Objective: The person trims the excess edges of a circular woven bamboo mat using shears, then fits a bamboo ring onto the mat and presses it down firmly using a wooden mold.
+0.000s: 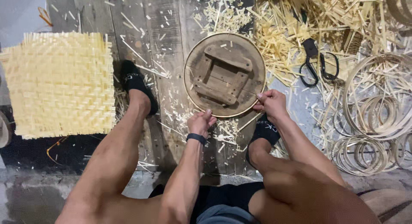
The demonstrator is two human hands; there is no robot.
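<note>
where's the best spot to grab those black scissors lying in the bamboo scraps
Take the black-handled scissors by the two loop handles, coming from above on the near side. The loops lie flat and open toward the person, clear of the straw-coloured bamboo strip pile, which partly covers the blade end.

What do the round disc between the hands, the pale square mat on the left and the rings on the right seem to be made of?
The round disc looks like old unfinished wood: grey, worn planks with nailed cross battens, and a thin pale strip around its rim. The square mat appears woven from flat, pale yellow strips, probably bamboo or similar cane, with raw frayed ends. The coiled rings seem to be the same pale split material, bent into hoops.
</note>
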